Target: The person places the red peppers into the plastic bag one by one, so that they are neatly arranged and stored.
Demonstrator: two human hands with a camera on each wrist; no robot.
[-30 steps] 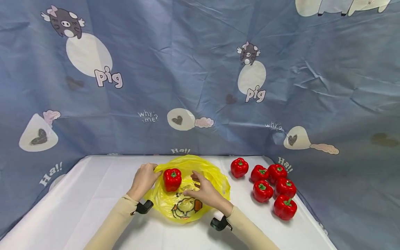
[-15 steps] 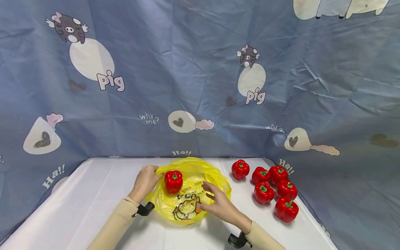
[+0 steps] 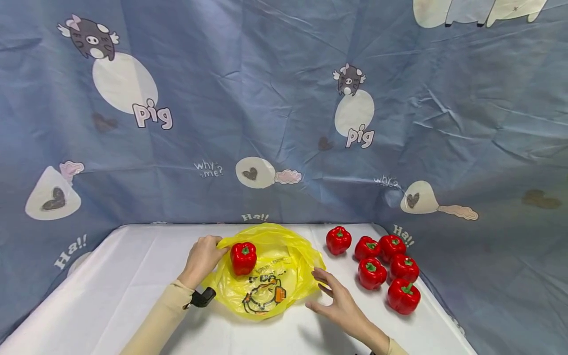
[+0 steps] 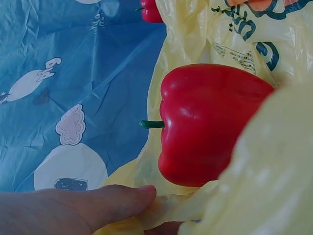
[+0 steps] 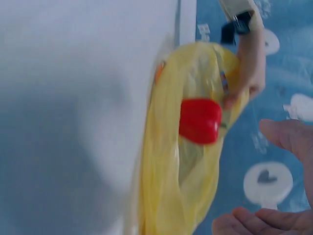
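Observation:
A yellow plastic bag (image 3: 284, 276) lies spread on the table with its mouth facing up. Inside it, toward its left side, sits one red bell pepper (image 3: 243, 258) with a green stem. My left hand (image 3: 203, 257) pinches the bag's left rim; in the left wrist view the thumb (image 4: 122, 200) presses on the yellow plastic beside the pepper. Off the bag's right edge hovers my right hand (image 3: 343, 308), fingers spread and holding nothing. The right wrist view shows its thumb (image 5: 286, 134) apart from the other fingers.
Several red bell peppers (image 3: 372, 272) stand grouped on the right of the white table (image 3: 137, 266). The nearest pepper (image 3: 404, 296) is right of my right hand. A blue printed cloth (image 3: 275, 118) hangs behind the table.
My right hand has moved right, from above the bag's middle to beyond its right edge. The left hand keeps its hold on the rim, and the pepper in the bag stays put.

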